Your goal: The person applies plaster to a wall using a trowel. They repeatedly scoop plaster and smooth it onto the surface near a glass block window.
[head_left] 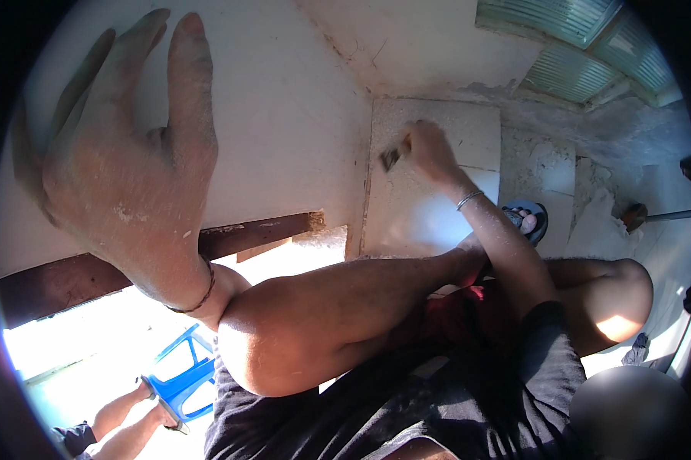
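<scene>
My left hand [131, 184], dusted with pale powder, rests with fingers spread on the white wall [284, 138], above a dark wooden strip [68, 289]. My right hand [430, 149] grips a small dark, flat-ended tool [391, 159], slightly blurred, over white tiles [407, 207] with flaking, speckled surfaces. My bent legs sit below, and my sandalled foot [525, 221] is just beyond my right forearm.
Another person's legs [123, 422] and a blue plastic stool [183, 383] are at lower left, by a bright opening. Glass blocks [567, 73] sit at upper right, above rough, peeling wall. A long-handled tool [659, 217] lies at right.
</scene>
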